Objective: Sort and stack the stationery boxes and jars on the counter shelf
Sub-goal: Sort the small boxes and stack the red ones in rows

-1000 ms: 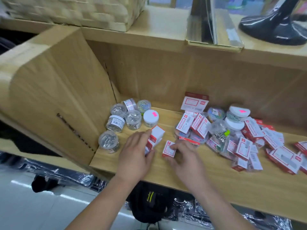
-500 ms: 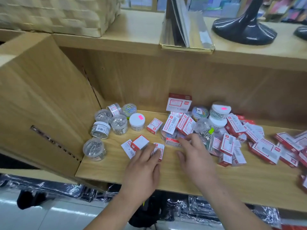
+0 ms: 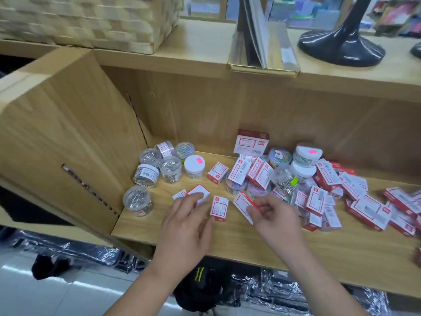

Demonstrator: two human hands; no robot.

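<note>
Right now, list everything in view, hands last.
small boxes: many, red-and-white, scattered centre to right of shelf
jars: seven grouped at left, more among the boxes; clear, some white-lidded
large box: one, red-and-white, upright at shelf's back
basket: one, beige woven, upper counter left
stand base: one, glossy black, upper counter right
booklet holder: one, gold-edged, upper counter centre
bag: one, black, below shelf
left hand: fingers resting on front box
right hand: pinching held box
</note>
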